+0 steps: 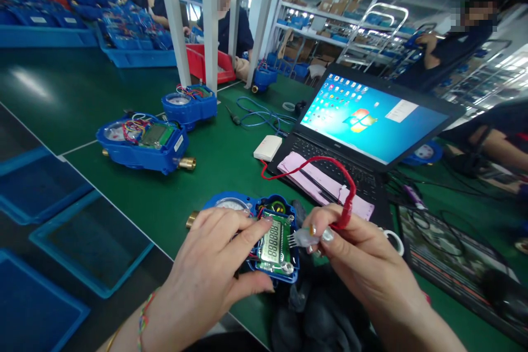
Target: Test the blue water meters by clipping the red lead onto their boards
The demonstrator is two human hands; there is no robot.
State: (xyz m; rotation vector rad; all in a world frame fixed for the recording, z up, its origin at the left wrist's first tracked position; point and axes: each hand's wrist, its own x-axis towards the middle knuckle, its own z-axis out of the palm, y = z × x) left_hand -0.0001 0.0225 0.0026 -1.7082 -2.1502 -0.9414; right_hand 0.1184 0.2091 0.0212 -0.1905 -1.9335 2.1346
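Observation:
My left hand [214, 264] grips a blue water meter [274, 245] lying on the green table, with fingers laid over its top next to the LCD display [272, 242]. My right hand [363, 258] pinches a clear pin connector [303, 238] on a red cable [325, 168], its pins touching the right edge of the meter's circuit board. The red cable loops up and back towards a white box [268, 147] beside the laptop.
An open laptop [363, 126] with a pink paper on its keyboard stands behind my hands. Two more blue meters [142, 143] [190, 103] lie at the left. Blue trays [91, 239] sit below the table edge. Other people work at the far side and right.

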